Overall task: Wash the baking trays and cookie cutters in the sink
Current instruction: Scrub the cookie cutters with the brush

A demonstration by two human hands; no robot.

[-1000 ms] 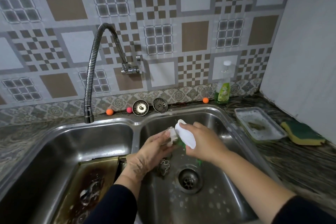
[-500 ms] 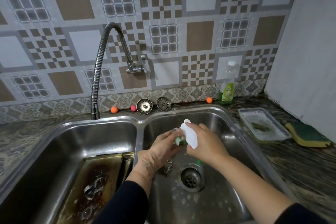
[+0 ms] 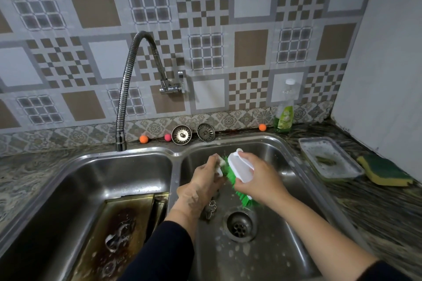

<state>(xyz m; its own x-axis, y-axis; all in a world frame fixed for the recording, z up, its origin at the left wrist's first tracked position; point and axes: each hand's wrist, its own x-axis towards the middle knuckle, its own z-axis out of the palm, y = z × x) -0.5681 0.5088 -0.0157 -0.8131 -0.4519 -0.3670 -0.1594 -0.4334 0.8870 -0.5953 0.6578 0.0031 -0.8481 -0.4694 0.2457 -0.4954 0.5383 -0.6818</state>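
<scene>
Over the right sink basin (image 3: 287, 189), my right hand (image 3: 258, 178) grips a white scrub brush (image 3: 241, 167) with green bristles. My left hand (image 3: 203, 187) pinches a small pale cookie cutter (image 3: 220, 164) and holds it against the bristles. A metal flower-shaped cookie cutter (image 3: 211, 209) lies on the basin floor beside the drain (image 3: 239, 226). In the left basin a browned, greasy baking tray (image 3: 114, 232) leans with cutters and suds lying in it.
A flexible tap (image 3: 127, 89) hangs over the left basin. Two sink strainers (image 3: 181, 134) and small coloured balls stand on the back ledge. A detergent bottle (image 3: 285, 112), a soapy white tray (image 3: 328, 159) and a yellow-green sponge (image 3: 384, 172) are on the right counter.
The brush has shifted slightly against the cutter and its green bristles now show more. Both hands stay together over the right basin.
</scene>
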